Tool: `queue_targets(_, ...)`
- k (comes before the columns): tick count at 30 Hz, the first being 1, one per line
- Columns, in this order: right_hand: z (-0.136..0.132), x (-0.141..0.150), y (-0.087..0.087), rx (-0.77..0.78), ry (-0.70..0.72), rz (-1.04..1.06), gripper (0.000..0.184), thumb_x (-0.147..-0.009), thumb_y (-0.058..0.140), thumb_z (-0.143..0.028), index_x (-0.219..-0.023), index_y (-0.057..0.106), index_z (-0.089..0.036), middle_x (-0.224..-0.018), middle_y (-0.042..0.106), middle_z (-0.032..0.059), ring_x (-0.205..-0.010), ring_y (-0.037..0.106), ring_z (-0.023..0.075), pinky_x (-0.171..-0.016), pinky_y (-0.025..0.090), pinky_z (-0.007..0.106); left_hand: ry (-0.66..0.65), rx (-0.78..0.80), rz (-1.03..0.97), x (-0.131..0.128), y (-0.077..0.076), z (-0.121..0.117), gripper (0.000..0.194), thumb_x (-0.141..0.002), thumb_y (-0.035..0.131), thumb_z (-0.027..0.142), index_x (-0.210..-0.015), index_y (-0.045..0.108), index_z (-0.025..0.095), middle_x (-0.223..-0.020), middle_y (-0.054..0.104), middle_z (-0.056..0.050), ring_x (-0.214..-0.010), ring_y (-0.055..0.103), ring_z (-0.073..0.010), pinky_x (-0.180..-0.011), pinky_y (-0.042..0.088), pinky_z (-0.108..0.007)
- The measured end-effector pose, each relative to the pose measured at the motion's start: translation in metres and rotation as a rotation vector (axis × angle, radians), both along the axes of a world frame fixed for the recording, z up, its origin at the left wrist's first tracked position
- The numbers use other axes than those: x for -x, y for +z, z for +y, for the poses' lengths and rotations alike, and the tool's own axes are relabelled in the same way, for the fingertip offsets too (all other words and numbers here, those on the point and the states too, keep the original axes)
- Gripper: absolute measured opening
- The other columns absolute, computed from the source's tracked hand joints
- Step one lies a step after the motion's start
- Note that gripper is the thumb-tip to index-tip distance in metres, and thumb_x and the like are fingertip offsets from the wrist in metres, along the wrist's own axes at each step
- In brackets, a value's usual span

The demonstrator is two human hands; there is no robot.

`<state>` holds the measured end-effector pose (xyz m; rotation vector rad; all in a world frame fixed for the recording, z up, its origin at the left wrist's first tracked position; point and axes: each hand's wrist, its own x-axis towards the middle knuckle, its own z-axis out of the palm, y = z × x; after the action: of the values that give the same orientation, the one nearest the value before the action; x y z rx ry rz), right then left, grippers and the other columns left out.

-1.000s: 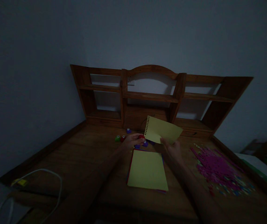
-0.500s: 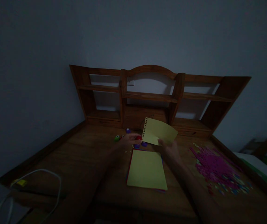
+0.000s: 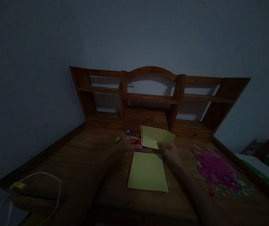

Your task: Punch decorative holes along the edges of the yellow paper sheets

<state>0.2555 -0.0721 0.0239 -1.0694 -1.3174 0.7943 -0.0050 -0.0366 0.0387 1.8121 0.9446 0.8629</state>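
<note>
In the head view my right hand (image 3: 169,152) pinches the lower edge of a sheet of yellow paper (image 3: 158,136), thumb on top. A row of punched holes runs down the sheet's left edge. My left hand (image 3: 128,143) is closed around a small red craft punch (image 3: 138,142) at that holed edge; dim light hides its jaw. Below both hands lies a stack of paper (image 3: 148,172), yellow on top, with red and blue edges showing. Near my left hand sit a green punch (image 3: 117,140) and a purple punch (image 3: 128,132). Another purple-blue piece is partly covered by the sheet.
A wooden shelf unit (image 3: 148,98) stands along the back of the wooden desk (image 3: 78,160). To the right spreads a pile of pink paper strips (image 3: 215,166) with many coloured bits. At the left front lies a white cable (image 3: 60,185) near a yellow object (image 3: 20,185).
The yellow sheet has come down and slightly left, its holed edge now lower and flatter. Both hands moved a little with it, the red punch staying in my left hand.
</note>
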Motion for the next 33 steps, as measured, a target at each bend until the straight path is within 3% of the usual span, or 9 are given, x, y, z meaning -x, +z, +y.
queue_targets(4,-0.001,-0.002,0.000,0.017,0.067,-0.010,0.036,-0.074,0.072,-0.046,-0.096,0.072,-0.017,-0.098,0.076,0.0103,-0.085,0.071,0.0261,-0.076,0.057,0.037,0.003,-0.039,0.076,0.003,0.003,-0.001,0.034,-0.067,0.079,0.037,-0.095,0.076,0.019,-0.095,0.074,-0.007,-0.082,0.067,-0.0231,-0.071,0.050,-0.030)
queue_targets(13,0.000,-0.004,-0.002,0.036,0.078,-0.036,0.031,-0.075,0.073,-0.045,-0.093,0.073,-0.019,-0.095,0.076,0.0078,-0.085,0.071,0.0268,-0.076,0.056,0.038,0.029,0.025,0.001,0.006,0.007,-0.005,0.036,-0.067,0.077,0.034,-0.100,0.075,0.020,-0.095,0.075,-0.007,-0.081,0.067,-0.0221,-0.070,0.049,-0.029)
queue_targets(23,0.001,-0.004,-0.004,0.031,0.074,-0.098,0.036,-0.076,0.071,-0.048,-0.096,0.074,-0.017,-0.096,0.077,0.0098,-0.083,0.072,0.0280,-0.072,0.058,0.038,-0.026,0.211,-0.144,-0.004,-0.015,0.003,0.041,-0.062,0.084,0.033,-0.095,0.067,0.016,-0.095,0.073,-0.008,-0.087,0.068,-0.0219,-0.078,0.051,-0.033)
queue_targets(33,0.005,-0.006,-0.009,0.047,0.081,-0.096,0.034,-0.078,0.069,-0.044,-0.099,0.073,-0.017,-0.095,0.076,0.0105,-0.082,0.072,0.0281,-0.069,0.057,0.037,-0.056,0.229,-0.181,-0.005,-0.018,0.003,0.040,-0.065,0.084,0.033,-0.096,0.065,0.016,-0.097,0.071,-0.008,-0.086,0.067,-0.0199,-0.079,0.050,-0.033)
